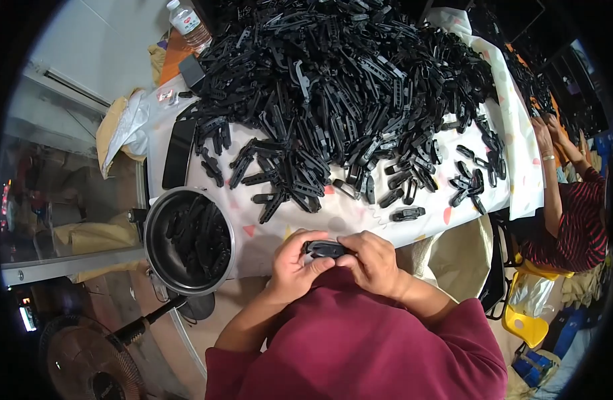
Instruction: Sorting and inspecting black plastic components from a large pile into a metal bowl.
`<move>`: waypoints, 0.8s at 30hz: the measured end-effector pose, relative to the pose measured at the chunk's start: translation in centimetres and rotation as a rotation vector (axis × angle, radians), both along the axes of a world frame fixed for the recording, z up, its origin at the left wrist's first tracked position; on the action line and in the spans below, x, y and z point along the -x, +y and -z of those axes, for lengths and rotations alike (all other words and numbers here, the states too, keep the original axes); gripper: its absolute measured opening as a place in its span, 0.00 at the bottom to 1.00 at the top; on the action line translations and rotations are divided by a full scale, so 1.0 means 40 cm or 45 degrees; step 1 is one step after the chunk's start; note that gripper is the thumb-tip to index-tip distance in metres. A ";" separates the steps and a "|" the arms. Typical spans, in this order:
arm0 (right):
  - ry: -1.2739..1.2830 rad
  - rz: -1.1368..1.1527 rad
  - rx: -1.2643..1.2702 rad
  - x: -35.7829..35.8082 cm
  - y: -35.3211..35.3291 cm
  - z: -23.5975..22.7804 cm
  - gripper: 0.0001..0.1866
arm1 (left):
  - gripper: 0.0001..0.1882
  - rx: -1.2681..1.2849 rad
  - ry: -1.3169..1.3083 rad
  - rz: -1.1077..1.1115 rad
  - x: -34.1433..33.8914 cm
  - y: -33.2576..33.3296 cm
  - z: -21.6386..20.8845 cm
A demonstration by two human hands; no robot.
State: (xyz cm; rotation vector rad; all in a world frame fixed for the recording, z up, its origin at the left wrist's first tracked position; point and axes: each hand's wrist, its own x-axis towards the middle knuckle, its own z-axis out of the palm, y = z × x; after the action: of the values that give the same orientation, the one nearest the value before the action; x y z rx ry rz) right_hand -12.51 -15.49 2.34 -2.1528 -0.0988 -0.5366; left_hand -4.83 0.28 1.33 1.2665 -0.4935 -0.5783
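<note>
Close to my body, just off the table's near edge, my left hand and my right hand grip one small black elongated plastic part between thumbs and fingers. Each hand has an end of it, and the fingertips hide some of its outline. Beyond them a large heap of similar black parts covers most of the table. A few loose ones lie nearer, among them a single part by the edge. To the left, a round metal pan holds several more black parts.
A dark flat phone-like slab lies left of the heap, with a clear plastic bottle behind. A fan stands at lower left. On the right, another person's arms reach to another pile, near a yellow stool.
</note>
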 end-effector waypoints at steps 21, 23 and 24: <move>0.085 0.141 -0.026 -0.071 -0.108 -0.053 0.17 | 0.08 -0.514 -0.012 0.000 -0.193 -0.093 -0.040; 0.327 0.001 -0.257 -0.059 -0.099 -0.086 0.16 | 0.11 -0.472 0.167 0.077 -0.191 -0.091 -0.080; 0.369 -0.024 -0.308 -0.058 -0.095 -0.091 0.13 | 0.13 -0.340 0.181 0.103 -0.190 -0.091 -0.067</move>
State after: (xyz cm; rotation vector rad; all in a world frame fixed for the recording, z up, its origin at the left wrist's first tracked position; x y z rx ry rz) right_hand -10.19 -19.28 5.96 -1.9669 0.1013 -0.2085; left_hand 2.76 -3.37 4.00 1.4507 -0.3575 -0.8172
